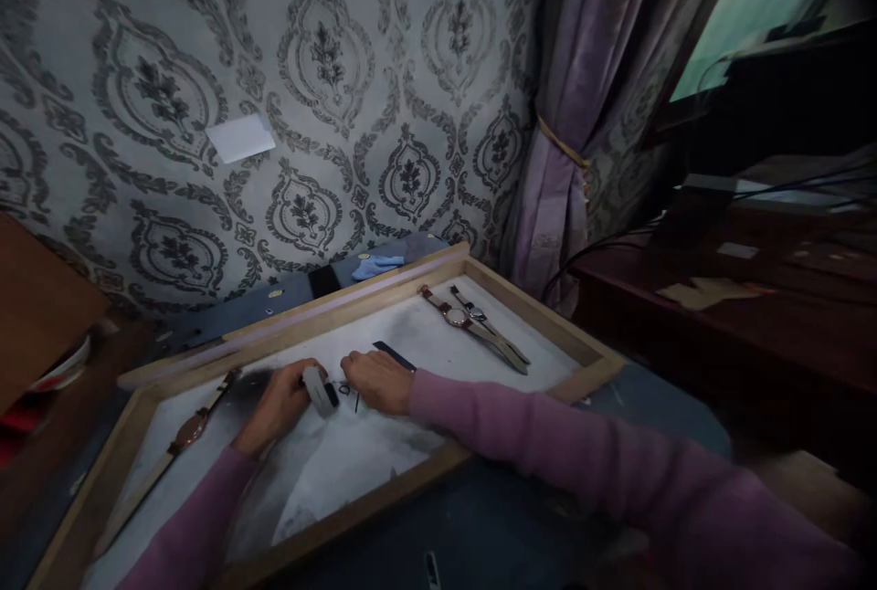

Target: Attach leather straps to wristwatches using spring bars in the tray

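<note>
Inside a wooden-framed tray [308, 327] with a white base, my left hand [280, 405] is wrapped round a grey, curved object [317, 391] with a dark end. Just to its right, my right hand [376, 380] has its fingers drawn together in a pinch; what they hold, if anything, is too small to make out. Thin dark pieces [344, 389] lie between the two hands. Behind my right hand rests a flat black strip [393, 354]. One wristwatch [190, 430] lies at the tray's left, and two more, a larger one [456, 317] and a smaller one [477, 313], lie at the back right.
Beyond the tray's back edge is a blue cloth [378, 267]. A brown box [41, 307] stands at the far left. On the right are a tied purple curtain [565, 115] and a dark red desk [630, 284] with cables.
</note>
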`<state>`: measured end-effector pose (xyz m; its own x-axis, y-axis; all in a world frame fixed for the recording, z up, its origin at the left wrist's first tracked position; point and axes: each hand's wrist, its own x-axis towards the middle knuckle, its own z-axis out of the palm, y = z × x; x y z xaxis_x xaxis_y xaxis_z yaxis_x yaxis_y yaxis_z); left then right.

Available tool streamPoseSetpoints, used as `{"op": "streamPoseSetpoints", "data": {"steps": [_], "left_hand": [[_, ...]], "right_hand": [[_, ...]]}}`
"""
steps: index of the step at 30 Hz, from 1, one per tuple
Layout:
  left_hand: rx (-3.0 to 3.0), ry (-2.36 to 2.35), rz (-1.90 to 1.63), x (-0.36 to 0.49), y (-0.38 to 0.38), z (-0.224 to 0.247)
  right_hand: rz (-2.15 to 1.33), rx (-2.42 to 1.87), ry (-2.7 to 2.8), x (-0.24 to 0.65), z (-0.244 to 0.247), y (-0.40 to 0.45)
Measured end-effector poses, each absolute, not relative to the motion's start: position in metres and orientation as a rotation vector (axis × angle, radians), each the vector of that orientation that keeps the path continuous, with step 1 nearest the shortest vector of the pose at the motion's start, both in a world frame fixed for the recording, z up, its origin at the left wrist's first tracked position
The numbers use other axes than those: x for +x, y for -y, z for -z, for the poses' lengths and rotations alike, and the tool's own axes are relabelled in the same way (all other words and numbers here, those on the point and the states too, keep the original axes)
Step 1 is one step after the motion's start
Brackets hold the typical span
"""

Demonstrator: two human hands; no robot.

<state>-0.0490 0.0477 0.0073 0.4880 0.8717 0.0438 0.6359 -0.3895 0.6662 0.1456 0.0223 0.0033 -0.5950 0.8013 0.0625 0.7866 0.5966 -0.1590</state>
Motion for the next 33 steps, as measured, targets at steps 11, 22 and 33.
{"op": "streamPoseSetpoints", "data": {"steps": [11,22,33], "left_hand": [[2.22,-1.236,-0.622,-0.051,-0.044,0.008],[2.335,-1.181,-0.641,-0.052,-0.044,0.008],[2.343,-1.193,-0.683,-0.052,-0.044,0.012]], "right_hand": [[-0.281,-1.507,2.503,0.175,-0.009,-0.05],[-0.521,-1.374,2.745,0.167,-0.021,-0.04],[-0.535,-1.846,2.533,0.233,-0.007,-0.033]]}}
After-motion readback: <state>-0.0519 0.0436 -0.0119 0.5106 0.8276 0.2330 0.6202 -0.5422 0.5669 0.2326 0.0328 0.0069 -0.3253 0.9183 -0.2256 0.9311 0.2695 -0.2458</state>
